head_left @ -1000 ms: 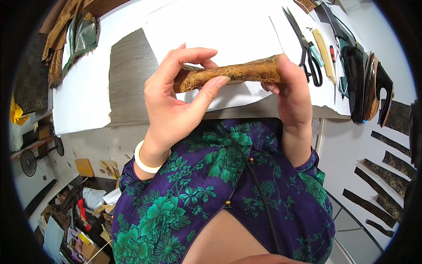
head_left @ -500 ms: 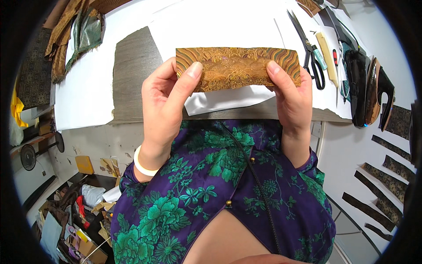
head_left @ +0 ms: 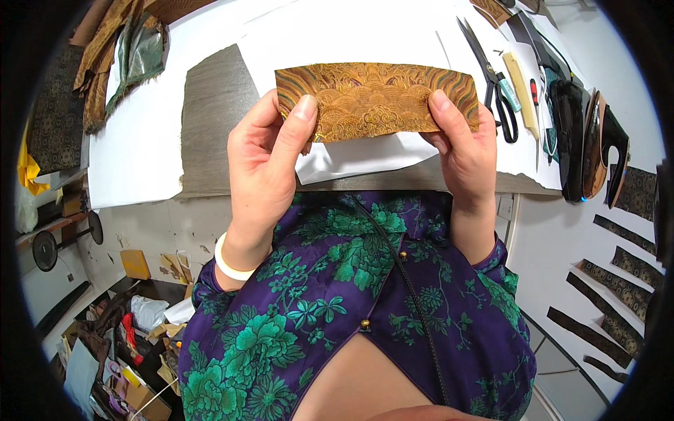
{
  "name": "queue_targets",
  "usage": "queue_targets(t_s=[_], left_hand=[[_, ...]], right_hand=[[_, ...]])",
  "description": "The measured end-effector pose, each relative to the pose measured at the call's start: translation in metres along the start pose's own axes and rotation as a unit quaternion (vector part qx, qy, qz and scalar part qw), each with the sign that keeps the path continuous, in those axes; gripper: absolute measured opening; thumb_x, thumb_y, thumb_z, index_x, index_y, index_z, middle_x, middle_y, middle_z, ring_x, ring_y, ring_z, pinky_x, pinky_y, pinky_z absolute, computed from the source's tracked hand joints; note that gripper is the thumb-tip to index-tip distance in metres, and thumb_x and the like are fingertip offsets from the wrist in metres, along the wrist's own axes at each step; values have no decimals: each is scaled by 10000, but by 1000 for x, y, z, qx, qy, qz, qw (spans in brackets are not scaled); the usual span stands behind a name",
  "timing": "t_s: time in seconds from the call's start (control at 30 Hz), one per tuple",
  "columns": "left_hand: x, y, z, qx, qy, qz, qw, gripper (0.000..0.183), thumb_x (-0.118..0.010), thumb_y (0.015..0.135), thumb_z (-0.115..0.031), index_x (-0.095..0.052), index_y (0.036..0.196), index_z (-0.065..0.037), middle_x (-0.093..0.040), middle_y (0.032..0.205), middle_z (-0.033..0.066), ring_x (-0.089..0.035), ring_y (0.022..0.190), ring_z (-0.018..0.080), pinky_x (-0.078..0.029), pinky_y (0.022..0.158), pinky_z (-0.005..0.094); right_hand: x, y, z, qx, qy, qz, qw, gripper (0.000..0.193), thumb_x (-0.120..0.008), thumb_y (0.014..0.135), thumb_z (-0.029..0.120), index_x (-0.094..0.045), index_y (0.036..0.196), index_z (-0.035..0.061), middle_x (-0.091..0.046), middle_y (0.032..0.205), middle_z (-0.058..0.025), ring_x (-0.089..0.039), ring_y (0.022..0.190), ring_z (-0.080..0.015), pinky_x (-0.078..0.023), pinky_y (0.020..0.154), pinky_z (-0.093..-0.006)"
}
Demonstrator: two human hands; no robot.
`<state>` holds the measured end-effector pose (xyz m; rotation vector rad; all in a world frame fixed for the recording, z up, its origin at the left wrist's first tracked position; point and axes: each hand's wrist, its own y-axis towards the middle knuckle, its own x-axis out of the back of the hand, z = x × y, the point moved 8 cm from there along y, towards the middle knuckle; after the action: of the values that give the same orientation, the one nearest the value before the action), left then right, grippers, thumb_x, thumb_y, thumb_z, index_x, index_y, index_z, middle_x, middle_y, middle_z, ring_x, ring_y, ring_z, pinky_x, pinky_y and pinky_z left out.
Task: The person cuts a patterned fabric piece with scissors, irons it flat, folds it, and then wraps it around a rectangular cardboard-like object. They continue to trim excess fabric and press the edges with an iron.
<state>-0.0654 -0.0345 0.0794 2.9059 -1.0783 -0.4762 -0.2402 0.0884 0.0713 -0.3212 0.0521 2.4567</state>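
Far left of the left hand, past its fingertips: glossy dark-green cloth [head_left: 137, 63], frayed lower edge. Closer in, large white paper sheet [head_left: 133, 147], then bare grey wood-grain bench [head_left: 217, 126] just beyond the left hand.

Left hand [head_left: 263, 154], cream ring bangle [head_left: 235, 265] at its wrist: pinched on the left end of a gold-brown brocade panel [head_left: 379, 98], roughly rectangular, wave and scroll pattern, striped ends. Thumb on the face, other fingers mostly hidden behind. Panel spans between the hands, held up over the near edge of the bench, top edge bowed slightly. Right hand [head_left: 469, 151]: same pinch on the right end. Hands well apart, joined only by the panel.

Handling, my read: light, thin, bends easily, some body to it; backing not visible. Cut edges could fray, weave may be a bit slick. Best hold is a flat thumb pinch near each short end, light tension, no creasing mid-span.

Right of the right hand: black-handled long-bladed scissors [head_left: 489, 74], slim teal tube [head_left: 510, 97], pale yellow strip [head_left: 523, 98], red-and-black handled tool [head_left: 534, 91]. Farther right and nearer the body: dark patterned fabric strips [head_left: 588, 337].
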Motion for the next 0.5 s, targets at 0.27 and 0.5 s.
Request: queue_targets(t_s=[0.27,0.5], left_hand=[[0,1,2,3,12,1,1000,169,-596,1040,-168,-637,956,-27,-552,796,-48,-433,703,27,-363,632,204],[0,0,2,8,-2,-3,1000,170,-594,1041,-171,-645,979,-21,-562,802,-44,-444,711,30,-375,641,204]], right_hand=[[3,1,-3,-1,42,23,999,204,-698,979,216,-687,1042,22,-643,823,40,-487,631,13,-366,529,-148],[4,0,-3,5,32,15,999,198,-693,980,203,-686,1048,17,-643,824,30,-492,641,5,-370,535,-155]])
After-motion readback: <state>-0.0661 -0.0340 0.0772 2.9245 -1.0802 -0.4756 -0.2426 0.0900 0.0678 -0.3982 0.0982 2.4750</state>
